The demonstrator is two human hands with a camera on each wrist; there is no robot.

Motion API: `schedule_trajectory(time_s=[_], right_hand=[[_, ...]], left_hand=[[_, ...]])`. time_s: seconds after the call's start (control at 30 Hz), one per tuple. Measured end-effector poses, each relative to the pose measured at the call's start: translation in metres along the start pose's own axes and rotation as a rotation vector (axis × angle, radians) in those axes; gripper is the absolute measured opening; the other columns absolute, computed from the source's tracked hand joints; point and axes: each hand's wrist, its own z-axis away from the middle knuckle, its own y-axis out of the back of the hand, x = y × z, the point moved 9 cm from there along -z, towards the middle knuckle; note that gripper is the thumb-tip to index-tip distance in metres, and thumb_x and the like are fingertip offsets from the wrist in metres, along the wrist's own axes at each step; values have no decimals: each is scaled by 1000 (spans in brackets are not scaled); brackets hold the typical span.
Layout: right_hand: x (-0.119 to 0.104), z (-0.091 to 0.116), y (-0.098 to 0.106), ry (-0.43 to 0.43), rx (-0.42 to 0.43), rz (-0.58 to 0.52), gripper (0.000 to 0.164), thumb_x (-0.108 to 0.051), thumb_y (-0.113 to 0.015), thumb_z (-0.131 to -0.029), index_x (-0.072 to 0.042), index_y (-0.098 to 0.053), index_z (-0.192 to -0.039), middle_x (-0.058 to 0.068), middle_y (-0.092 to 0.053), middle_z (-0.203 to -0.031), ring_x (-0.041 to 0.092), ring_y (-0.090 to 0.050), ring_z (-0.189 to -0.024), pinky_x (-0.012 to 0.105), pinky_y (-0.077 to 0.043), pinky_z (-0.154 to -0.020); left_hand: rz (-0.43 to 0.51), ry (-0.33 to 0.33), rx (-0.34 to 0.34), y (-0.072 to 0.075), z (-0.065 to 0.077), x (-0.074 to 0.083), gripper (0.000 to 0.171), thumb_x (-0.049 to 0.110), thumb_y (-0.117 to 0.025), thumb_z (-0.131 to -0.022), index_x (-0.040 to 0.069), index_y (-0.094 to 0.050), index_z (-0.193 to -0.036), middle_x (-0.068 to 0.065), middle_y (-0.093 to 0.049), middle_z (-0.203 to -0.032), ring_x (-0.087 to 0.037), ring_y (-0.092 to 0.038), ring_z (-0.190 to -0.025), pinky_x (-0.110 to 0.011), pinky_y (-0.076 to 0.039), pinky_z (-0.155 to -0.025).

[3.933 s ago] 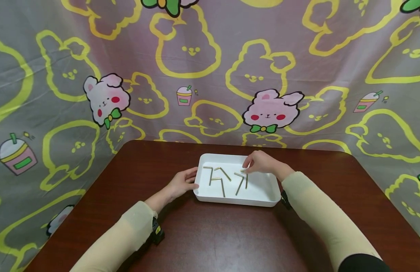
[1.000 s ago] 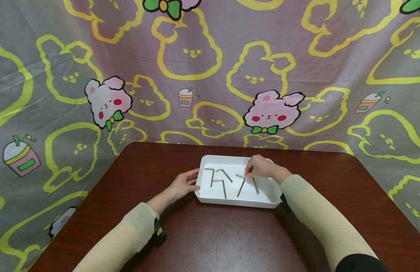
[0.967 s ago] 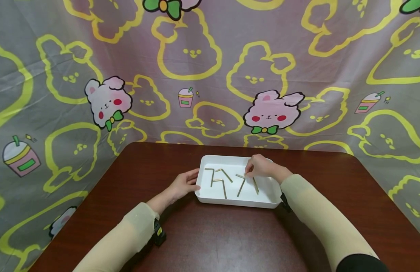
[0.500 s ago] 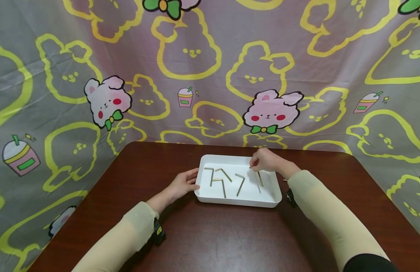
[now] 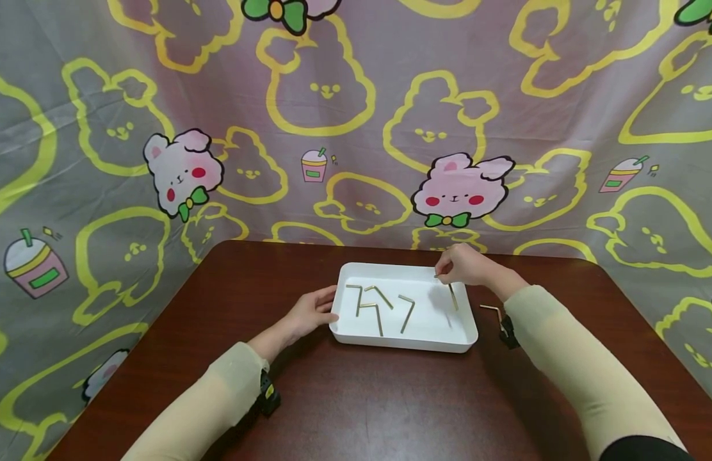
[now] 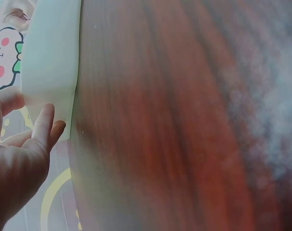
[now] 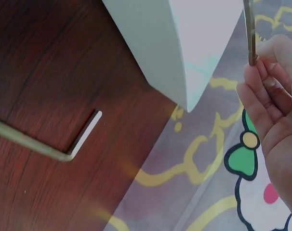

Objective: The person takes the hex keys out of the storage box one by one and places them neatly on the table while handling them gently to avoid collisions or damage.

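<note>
A grey cloth (image 5: pixel 362 70) printed with yellow animal outlines and pink drink cups spans the back from the far left, behind a dark red-brown table (image 5: pixel 385 397). At the left, a pale sleeve (image 5: pixel 197 400) reaches forward with a black device (image 5: pixel 268 396) at its cuff. It ends in the left hand (image 5: pixel 305 314), whose fingers are extended and loosely spread, resting against the left wall of a white tray (image 5: pixel 402 342) without clenching it. Inside the tray lie four brass-coloured L-shaped rods. Leftmost is the first rod (image 5: pixel 359 301), its short arm pointing left; the lower end of its long arm meets or nearly touches the short arm of the second rod (image 5: pixel 379 320), and I cannot tell which. Just right lies the third rod (image 5: pixel 383 297), slanting down to the right, and near the middle the fourth rod (image 5: pixel 408 316), slanting down to the left. Over the tray's right end, a fifth rod (image 5: pixel 453 298) hangs with its long arm pointing down, pinched between the thumb and fingers of the right hand (image 5: pixel 467 264). Right of the tray, a sixth rod (image 5: pixel 490 307) lies on the table, near a second black device (image 5: pixel 508 334) under the right sleeve (image 5: pixel 586 378).
</note>
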Motion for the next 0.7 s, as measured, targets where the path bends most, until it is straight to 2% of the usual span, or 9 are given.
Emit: schedule_trajectory(time_s=[0.3, 0.53, 0.7], right_hand=[[13, 14, 16, -21, 41, -9, 5, 1, -77, -77, -1, -74, -81, 2, -70, -82, 14, -58, -69, 30, -51, -60], [28, 30, 30, -63, 78, 23, 3, -5, -78, -79, -4, -75, -79, 0, -70, -82, 15, -59, -73, 32, -52, -63], [34, 42, 41, -69, 105, 21, 4, -2, -76, -78, -5, -74, -77, 0, -70, -80, 15, -58, -70, 31, -51, -60]], left_hand=[[-13, 4, 10, 1, -1, -1, 66, -14, -62, -87, -9, -32, -147, -29, -40, -144, -39, -44, -130, -41, -45, -99], [-20, -2, -6, 0, 1, 1, 66, -13, -61, -88, -10, -31, -147, -31, -38, -145, -40, -43, -130, -40, -45, -98], [-29, 1, 4, 0, 0, 0, 66, -13, -61, -88, -9, -32, -146, -30, -40, -144, -40, -44, -129, -40, -46, -97]])
